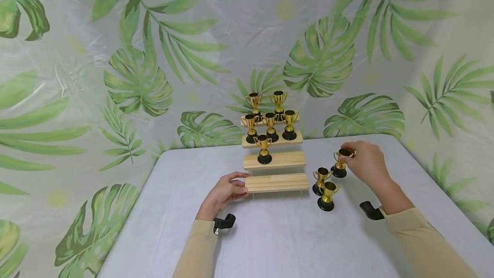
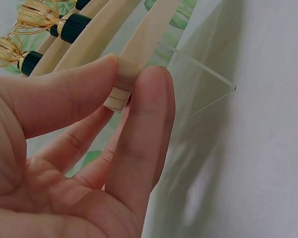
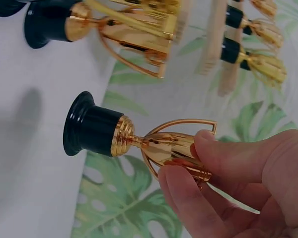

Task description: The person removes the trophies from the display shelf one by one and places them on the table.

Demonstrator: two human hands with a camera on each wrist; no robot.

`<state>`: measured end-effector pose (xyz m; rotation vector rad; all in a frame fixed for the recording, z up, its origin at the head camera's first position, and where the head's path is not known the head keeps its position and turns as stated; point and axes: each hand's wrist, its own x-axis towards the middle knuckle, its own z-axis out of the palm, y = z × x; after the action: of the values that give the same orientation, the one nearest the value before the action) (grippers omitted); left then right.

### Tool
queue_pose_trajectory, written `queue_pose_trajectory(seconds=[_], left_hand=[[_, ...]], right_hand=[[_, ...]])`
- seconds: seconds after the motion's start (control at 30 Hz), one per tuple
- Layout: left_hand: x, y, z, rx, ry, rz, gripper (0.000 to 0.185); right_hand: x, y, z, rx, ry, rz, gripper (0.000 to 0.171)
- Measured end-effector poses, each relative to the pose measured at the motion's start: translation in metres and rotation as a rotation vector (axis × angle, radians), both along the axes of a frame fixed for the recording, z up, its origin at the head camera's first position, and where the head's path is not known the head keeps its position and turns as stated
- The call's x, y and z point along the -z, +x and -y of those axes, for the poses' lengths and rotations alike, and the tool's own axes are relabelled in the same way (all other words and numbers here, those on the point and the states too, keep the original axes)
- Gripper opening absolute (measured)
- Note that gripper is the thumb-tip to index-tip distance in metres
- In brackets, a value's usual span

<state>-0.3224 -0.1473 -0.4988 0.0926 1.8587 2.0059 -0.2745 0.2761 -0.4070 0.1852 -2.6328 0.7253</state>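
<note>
The small gold plastic trophy cup with a black round base sits between the fingertips of the right hand, which pinch the rim of its bowl from above; the base hangs below the fingers, at or just above the grey table, and I cannot tell whether it still touches. A grip at the rim probably keeps the fingers clear of the handles and lets the base come down flat. Two more gold trophy cups stand just beside it, on the side away from the palm. Beyond them rises the four-step pale wooden display riser, with six trophies on its upper three steps and the lowest step bare. The left hand pinches the end of that lowest wooden slat between thumb and fingers, apparently steadying the stand; a clear acrylic side panel lies just past the fingertips. A leaf-print backdrop hangs behind.
</note>
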Motion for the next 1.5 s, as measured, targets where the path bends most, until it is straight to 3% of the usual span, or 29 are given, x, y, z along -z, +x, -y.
queue_pose_trajectory(seconds=[0.6,1.5], left_hand=[[-0.004,0.002,0.0,0.006,-0.004,0.0,0.052],[-0.002,0.001,0.001,0.015,0.027,0.009,0.052]], right_hand=[[0.038,-0.007,-0.005,0.026,0.015,0.028,0.033],[0.045,-0.005,-0.01,-0.009,0.04,0.03,0.042]])
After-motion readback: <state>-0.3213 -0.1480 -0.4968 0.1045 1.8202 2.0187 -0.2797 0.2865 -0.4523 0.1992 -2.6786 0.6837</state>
